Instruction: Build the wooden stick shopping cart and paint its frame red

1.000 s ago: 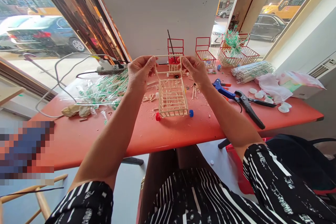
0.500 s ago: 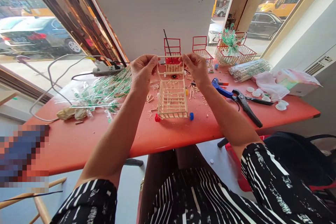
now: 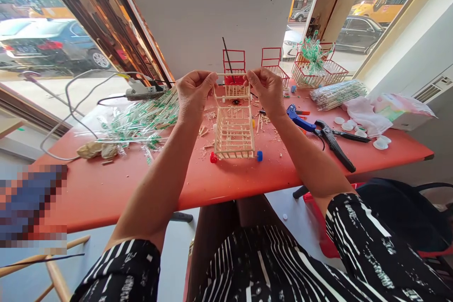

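A small shopping cart [image 3: 234, 151] made of thin pale sticks stands on the red table in front of me, with a red wheel [image 3: 213, 157] and a blue wheel [image 3: 259, 156] at its near end. Across the tops of its two raised handle posts lies a thin wooden stick [image 3: 230, 74]. My left hand [image 3: 193, 94] pinches the left end of that stick between thumb and fingers. At the right end my right hand [image 3: 268, 92] does the same. The fingertips hide both joints, so I cannot tell whether the stick is fixed to the posts.
Behind stand several red-trimmed carts [image 3: 272, 67]. To the left lie wrapped sticks [image 3: 141, 125], a power strip [image 3: 146, 92] and cables. On the right are a blue-and-black hand tool [image 3: 329, 139], white caps [image 3: 381, 142], a stick bundle [image 3: 339, 92] and a tissue pack [image 3: 403, 108]. Wood scraps litter the middle.
The view has shifted very slightly. Both hands keep their pinch on the stick, and the cart stays in place.
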Demonstrator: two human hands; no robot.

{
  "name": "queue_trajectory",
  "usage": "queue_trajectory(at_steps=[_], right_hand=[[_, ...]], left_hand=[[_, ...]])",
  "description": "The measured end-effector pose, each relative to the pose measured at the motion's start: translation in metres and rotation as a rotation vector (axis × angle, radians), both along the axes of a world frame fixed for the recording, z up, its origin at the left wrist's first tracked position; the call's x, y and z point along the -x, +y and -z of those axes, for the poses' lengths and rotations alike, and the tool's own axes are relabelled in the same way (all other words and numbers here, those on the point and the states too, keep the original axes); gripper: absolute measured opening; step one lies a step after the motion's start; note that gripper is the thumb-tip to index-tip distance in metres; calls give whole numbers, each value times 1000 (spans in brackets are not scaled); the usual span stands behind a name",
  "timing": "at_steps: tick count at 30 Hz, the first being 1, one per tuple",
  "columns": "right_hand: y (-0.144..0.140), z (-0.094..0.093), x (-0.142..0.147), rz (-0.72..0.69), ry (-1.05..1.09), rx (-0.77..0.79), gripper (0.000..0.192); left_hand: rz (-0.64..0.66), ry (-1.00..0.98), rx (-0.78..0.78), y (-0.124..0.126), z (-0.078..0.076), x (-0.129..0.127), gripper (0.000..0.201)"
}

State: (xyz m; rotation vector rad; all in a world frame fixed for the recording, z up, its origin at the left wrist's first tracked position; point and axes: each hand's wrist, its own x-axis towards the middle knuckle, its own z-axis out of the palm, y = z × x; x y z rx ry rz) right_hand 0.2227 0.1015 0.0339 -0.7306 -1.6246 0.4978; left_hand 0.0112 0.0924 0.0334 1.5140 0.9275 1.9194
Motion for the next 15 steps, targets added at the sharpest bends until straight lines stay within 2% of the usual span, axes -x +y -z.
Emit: queue_trajectory(at_steps=[3,10,15], right_hand=[[-1,-1,0,18,-11,-11,48],[-6,-5,1,-86,15,-1,64],[-9,-6,4,-125,42,-12,63]], left_hand=[[2,5,-1,1,-1,0,22],[11,45,-3,-2,1,2,21],[-7,78,-17,-8,0,-2,18]])
